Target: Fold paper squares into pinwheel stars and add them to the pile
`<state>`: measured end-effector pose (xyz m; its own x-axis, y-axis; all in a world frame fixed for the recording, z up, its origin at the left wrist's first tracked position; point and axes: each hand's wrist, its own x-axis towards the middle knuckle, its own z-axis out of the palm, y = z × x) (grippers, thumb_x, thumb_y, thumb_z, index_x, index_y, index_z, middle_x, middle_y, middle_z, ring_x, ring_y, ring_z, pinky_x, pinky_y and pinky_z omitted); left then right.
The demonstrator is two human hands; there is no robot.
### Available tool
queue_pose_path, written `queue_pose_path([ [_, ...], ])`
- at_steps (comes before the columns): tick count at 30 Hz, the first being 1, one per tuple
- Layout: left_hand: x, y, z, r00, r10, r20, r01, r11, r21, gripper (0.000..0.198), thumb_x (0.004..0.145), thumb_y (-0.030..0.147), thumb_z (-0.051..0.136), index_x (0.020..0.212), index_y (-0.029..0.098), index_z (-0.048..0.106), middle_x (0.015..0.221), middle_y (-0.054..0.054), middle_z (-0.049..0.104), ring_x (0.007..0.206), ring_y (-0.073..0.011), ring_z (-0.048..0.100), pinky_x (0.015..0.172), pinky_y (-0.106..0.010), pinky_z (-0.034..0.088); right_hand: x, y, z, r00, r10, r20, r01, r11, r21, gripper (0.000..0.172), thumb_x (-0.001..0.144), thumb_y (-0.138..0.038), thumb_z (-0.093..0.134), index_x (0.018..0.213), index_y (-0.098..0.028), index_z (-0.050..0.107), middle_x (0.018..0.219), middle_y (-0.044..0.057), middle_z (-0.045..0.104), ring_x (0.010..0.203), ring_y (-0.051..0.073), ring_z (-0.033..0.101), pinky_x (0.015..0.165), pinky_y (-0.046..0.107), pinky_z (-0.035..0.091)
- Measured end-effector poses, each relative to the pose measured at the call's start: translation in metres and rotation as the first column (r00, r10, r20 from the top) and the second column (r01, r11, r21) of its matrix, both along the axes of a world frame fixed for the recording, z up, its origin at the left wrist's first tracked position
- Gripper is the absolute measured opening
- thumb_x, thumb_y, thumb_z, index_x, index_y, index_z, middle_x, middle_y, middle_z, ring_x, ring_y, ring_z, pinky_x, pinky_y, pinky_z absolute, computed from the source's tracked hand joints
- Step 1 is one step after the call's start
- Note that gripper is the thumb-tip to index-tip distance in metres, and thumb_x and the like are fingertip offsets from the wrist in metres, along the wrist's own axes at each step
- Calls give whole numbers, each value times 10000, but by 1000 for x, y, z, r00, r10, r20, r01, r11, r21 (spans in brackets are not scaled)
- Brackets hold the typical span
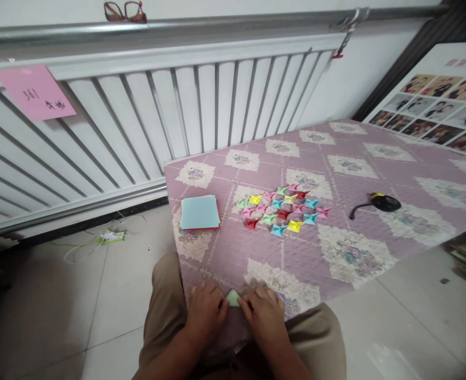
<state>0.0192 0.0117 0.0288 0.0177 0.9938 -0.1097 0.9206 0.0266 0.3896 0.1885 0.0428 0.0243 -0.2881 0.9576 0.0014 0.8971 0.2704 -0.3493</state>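
A small piece of pale green paper (233, 297), folded to a point at the top, lies at the near edge of the table between my hands. My left hand (206, 309) has its fingers curled, with thumb and forefinger at the paper's left corner. At the right corner, my right hand (265, 313) pinches the paper the same way. Beyond them several folded paper pieces (283, 215) in red, yellow, blue, green and pink stand in rows. To their left is a stack of square paper sheets (200, 212), light blue on top and red beneath.
A purple flowered cloth covers the table (233, 253). A black object with a thin handle (385, 202) lies on the right, and a photo board (435, 105) stands at the back right. Behind is a white radiator (225, 100). A power strip (113, 236) lies on the floor.
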Motion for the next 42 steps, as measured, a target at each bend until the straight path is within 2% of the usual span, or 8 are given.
queue_pose_path([
  [8,4,8,12,989,-60,-133,42,989,-139,177,912,254,474,884,203,641,978,-53,618,975,-284,540,824,-458,395,-6,1,9,998,-44,41,46,998,-46,176,847,-351,600,701,-258,628,834,18,643,883,239,547,746,363,325],
  [20,1,19,17,978,-137,-154,101,970,-221,213,919,317,466,914,200,644,991,-62,621,983,-278,552,811,-430,424,-9,1,14,996,-68,66,72,995,-63,167,835,-329,619,688,-251,631,856,18,651,924,246,546,793,379,322],
  [30,2,18,10,974,-146,-175,121,982,-146,145,892,256,527,925,175,642,989,-79,623,978,-286,557,802,-423,418,-7,-3,4,997,-73,2,73,997,17,195,832,-315,615,649,-251,601,815,11,637,905,246,538,788,383,314],
  [38,0,18,10,968,-165,-191,147,983,-106,159,900,273,512,899,173,635,942,-71,628,913,-249,576,764,-374,435,-8,-6,4,996,-85,-14,86,993,80,195,823,-299,628,642,-241,587,818,14,637,893,235,528,761,359,309],
  [42,-2,16,7,964,-192,-186,183,981,-63,155,921,279,502,937,175,615,961,-68,623,917,-248,564,789,-388,421,-9,-7,4,995,-94,-38,97,991,96,205,825,-300,633,638,-235,577,806,11,630,882,227,522,767,353,304],
])
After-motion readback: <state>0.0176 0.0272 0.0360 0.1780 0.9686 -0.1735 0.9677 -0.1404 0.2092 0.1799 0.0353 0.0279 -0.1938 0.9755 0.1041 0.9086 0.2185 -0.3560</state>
